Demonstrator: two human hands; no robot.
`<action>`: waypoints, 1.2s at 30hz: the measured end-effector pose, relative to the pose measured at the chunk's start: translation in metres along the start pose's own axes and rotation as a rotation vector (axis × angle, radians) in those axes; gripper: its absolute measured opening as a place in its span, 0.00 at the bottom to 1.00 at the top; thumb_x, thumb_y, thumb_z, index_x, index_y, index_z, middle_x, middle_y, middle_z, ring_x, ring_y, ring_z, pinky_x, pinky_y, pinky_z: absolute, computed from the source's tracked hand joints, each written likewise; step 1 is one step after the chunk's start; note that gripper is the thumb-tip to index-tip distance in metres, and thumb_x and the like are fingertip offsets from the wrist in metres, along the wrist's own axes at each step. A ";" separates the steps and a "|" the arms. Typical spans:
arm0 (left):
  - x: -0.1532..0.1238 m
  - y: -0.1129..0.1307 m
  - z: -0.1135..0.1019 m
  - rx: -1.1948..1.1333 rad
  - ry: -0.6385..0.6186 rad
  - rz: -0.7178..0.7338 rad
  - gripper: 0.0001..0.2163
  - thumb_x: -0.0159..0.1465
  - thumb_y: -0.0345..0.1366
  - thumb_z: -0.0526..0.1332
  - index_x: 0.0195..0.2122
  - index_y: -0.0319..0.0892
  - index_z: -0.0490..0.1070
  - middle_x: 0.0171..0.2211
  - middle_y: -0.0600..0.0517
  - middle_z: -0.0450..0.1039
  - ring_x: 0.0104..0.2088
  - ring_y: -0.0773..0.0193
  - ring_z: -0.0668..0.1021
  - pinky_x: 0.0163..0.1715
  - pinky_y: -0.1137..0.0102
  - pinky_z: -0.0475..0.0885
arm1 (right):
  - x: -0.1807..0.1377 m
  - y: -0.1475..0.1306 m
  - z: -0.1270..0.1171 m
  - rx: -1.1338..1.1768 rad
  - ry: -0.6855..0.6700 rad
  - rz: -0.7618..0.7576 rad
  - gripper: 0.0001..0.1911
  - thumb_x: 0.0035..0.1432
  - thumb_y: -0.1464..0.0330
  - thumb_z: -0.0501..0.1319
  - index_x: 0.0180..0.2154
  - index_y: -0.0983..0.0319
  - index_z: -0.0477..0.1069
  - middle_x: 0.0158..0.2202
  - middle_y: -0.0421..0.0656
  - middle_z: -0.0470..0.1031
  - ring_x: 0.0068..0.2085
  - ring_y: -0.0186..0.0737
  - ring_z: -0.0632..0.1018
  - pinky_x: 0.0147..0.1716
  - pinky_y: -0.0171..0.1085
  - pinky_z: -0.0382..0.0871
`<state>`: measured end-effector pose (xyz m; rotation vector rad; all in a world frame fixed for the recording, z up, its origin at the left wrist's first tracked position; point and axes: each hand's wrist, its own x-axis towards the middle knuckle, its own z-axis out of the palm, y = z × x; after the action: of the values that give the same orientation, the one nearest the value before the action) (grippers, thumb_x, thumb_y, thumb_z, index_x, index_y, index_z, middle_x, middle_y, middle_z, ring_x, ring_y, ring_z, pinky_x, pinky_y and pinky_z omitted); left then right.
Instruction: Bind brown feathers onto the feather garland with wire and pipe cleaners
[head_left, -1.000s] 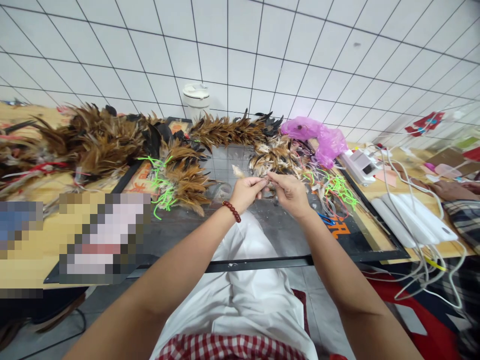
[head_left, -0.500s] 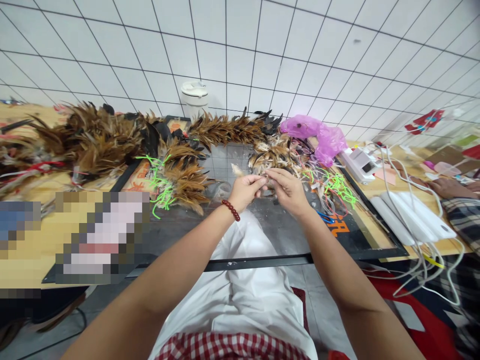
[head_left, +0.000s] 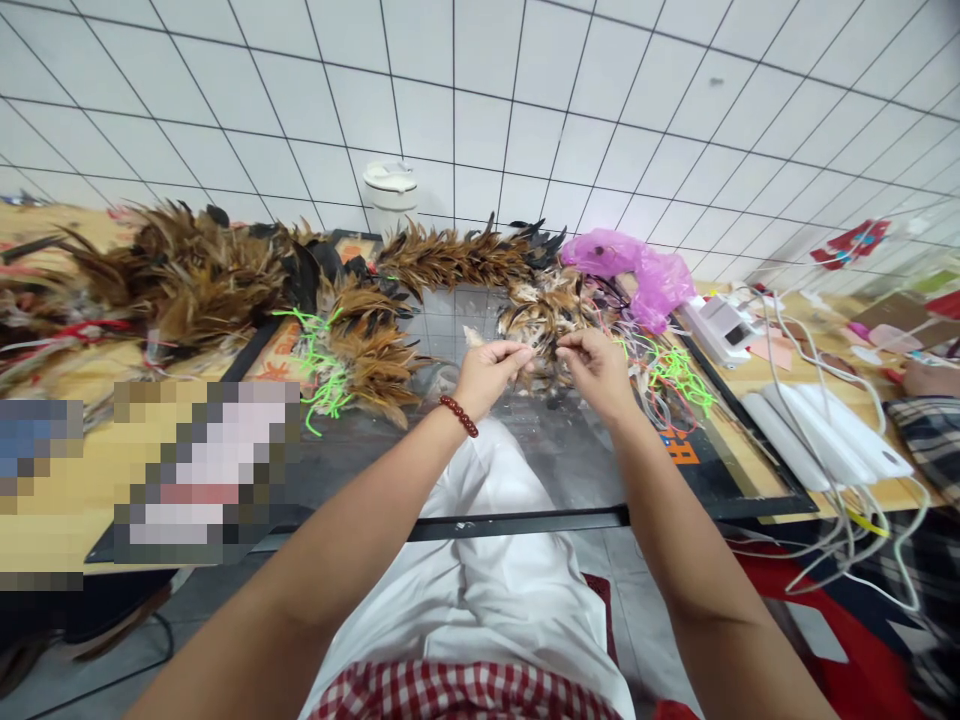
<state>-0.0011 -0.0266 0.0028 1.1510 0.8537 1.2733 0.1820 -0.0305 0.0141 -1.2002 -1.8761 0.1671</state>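
L hand [head_left: 489, 375] & R hand [head_left: 598, 368] were each closed in a fingertip pinch, a little apart, just above the counter [head_left: 540, 470]. L pinched a pale feather [head_left: 473, 337]; R pinched smth too small to tell at the near edge of the loose pile [head_left: 541, 310], prob. held up so fingers stayed clear of the glass. Free room was only the bare patch under the hands. Bundles [head_left: 450, 258] & green cords [head_left: 322, 372] ringed back & left, bag [head_left: 637, 268] & cables [head_left: 825, 440] crowded the right, and the counter's front edge ran under the forearms.
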 end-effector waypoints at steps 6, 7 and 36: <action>0.004 0.000 -0.002 -0.021 0.102 0.097 0.10 0.50 0.41 0.69 0.26 0.38 0.77 0.22 0.52 0.75 0.26 0.70 0.74 0.32 0.73 0.69 | -0.003 0.022 -0.008 -0.207 -0.254 0.040 0.07 0.52 0.66 0.64 0.34 0.60 0.77 0.34 0.45 0.74 0.39 0.44 0.74 0.42 0.41 0.67; 0.004 0.000 -0.001 -0.042 0.107 0.083 0.10 0.50 0.41 0.69 0.25 0.38 0.76 0.21 0.52 0.74 0.25 0.71 0.73 0.30 0.73 0.68 | -0.003 0.021 -0.006 -0.214 -0.296 0.039 0.08 0.50 0.65 0.64 0.34 0.61 0.77 0.35 0.45 0.74 0.39 0.44 0.74 0.42 0.41 0.67; 0.004 -0.001 0.000 -0.159 0.263 -0.079 0.10 0.48 0.37 0.70 0.27 0.37 0.75 0.22 0.55 0.71 0.18 0.77 0.66 0.18 0.78 0.58 | -0.002 0.008 0.019 0.317 -0.107 0.384 0.10 0.54 0.61 0.59 0.27 0.61 0.67 0.22 0.36 0.65 0.24 0.32 0.65 0.26 0.33 0.60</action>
<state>-0.0006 -0.0226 0.0027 0.8270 0.9618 1.4195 0.1733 -0.0216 -0.0027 -1.3327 -1.6120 0.7238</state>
